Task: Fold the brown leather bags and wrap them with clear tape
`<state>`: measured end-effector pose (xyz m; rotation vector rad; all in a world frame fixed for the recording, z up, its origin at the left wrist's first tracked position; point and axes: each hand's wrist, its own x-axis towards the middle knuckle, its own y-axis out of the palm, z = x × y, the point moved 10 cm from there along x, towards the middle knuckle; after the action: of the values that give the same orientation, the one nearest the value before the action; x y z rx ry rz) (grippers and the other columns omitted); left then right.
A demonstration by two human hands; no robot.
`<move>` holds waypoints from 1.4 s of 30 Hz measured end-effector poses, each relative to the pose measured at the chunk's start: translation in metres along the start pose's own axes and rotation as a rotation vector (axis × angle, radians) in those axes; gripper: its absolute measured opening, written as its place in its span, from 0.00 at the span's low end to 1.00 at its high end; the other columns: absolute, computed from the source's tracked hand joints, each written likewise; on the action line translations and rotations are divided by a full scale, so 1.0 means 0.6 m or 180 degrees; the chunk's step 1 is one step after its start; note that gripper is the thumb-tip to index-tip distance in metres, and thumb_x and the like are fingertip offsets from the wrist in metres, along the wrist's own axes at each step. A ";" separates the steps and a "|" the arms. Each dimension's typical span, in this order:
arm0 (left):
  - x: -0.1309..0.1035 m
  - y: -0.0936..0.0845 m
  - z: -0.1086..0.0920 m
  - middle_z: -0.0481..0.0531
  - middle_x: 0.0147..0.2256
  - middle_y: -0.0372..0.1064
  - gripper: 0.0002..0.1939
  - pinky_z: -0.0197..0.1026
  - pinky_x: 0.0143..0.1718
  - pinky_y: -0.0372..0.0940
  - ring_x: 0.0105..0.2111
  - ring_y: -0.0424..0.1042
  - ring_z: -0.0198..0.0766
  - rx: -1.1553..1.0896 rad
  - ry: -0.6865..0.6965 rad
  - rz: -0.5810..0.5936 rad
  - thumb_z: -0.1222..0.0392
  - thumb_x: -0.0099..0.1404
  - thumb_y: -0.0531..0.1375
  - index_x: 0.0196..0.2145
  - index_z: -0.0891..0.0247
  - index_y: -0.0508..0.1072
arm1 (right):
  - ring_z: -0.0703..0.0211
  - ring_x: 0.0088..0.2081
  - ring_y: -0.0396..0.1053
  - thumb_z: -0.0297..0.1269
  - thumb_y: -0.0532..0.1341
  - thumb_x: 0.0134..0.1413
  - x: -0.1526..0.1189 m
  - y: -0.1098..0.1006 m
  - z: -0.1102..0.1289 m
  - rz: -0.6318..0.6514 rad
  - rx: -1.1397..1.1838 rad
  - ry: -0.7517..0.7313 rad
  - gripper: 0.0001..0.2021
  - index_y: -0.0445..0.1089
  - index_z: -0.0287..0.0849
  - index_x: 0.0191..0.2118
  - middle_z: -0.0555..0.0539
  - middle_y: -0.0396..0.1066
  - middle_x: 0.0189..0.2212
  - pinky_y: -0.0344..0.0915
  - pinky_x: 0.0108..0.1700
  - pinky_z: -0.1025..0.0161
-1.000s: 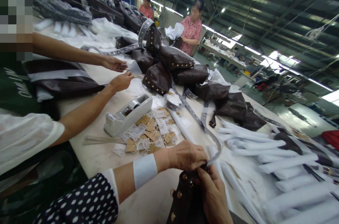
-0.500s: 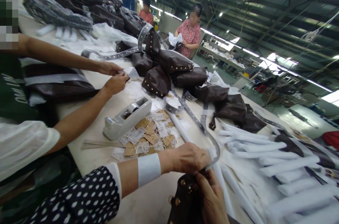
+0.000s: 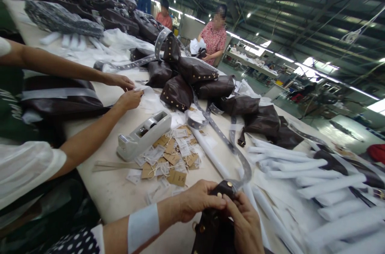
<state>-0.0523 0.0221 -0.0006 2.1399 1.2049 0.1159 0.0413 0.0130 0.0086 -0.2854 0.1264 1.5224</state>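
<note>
Low in the head view, a dark brown leather bag with gold studs hangs at the front edge of the table. My left hand, below a white wrist band, pinches the studded strap between thumb and fingers. From the right, my right hand is closed on the same strap, its thumb close to my left fingertips. Beyond my fingers trails a translucent grey strip with studs or dots showing through. The lower part of the bag is cut off by the frame.
A tape dispenser stands beside a heap of paper tags. Dark leather bags are piled behind, white paper rolls lie right. At left, a co-worker's hands handle a white sheet; another person stands across the table.
My left hand has drawn back from the translucent strip and down to the strap, whose studded end now shows. My right hand stays on it. The co-worker's hands shifted slightly left.
</note>
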 end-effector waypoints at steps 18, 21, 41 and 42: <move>0.000 0.013 -0.015 0.47 0.23 0.68 0.16 0.33 0.25 0.56 0.23 0.67 0.33 -0.0247 0.0355 -0.0477 0.68 0.38 0.57 0.29 0.69 0.76 | 0.61 0.31 0.72 0.34 0.51 0.61 -0.035 0.012 0.136 -0.0537 -0.3160 -0.3031 0.10 0.69 0.43 0.38 0.47 0.73 0.30 0.67 0.32 0.66; 0.000 0.013 -0.016 0.45 0.20 0.67 0.14 0.32 0.24 0.54 0.21 0.63 0.30 -0.0097 0.0372 -0.0495 0.68 0.39 0.57 0.27 0.69 0.76 | 0.62 0.26 0.69 0.34 0.51 0.61 -0.033 0.022 0.132 -0.0556 -0.3520 -0.3294 0.09 0.67 0.43 0.35 0.48 0.71 0.26 0.64 0.28 0.66; 0.007 -0.015 -0.016 0.44 0.27 0.67 0.23 0.33 0.31 0.59 0.28 0.64 0.32 -0.0001 0.0636 -0.0917 0.71 0.40 0.56 0.38 0.66 0.68 | 0.59 0.31 0.67 0.25 0.53 0.57 -0.080 0.061 0.106 -0.0171 -0.3536 -0.4187 0.07 0.63 0.40 0.40 0.45 0.68 0.28 0.65 0.32 0.63; 0.004 -0.018 -0.018 0.45 0.28 0.67 0.23 0.34 0.34 0.59 0.30 0.65 0.33 0.0112 0.0711 -0.0936 0.71 0.41 0.56 0.39 0.66 0.67 | 0.60 0.30 0.66 0.25 0.53 0.57 -0.079 0.064 0.103 -0.0012 -0.3491 -0.4147 0.07 0.63 0.40 0.40 0.46 0.68 0.28 0.64 0.31 0.65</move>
<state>-0.0631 0.0333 0.0006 1.9930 1.6484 0.2094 -0.0053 -0.0155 0.0759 -0.0869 -1.7518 1.3730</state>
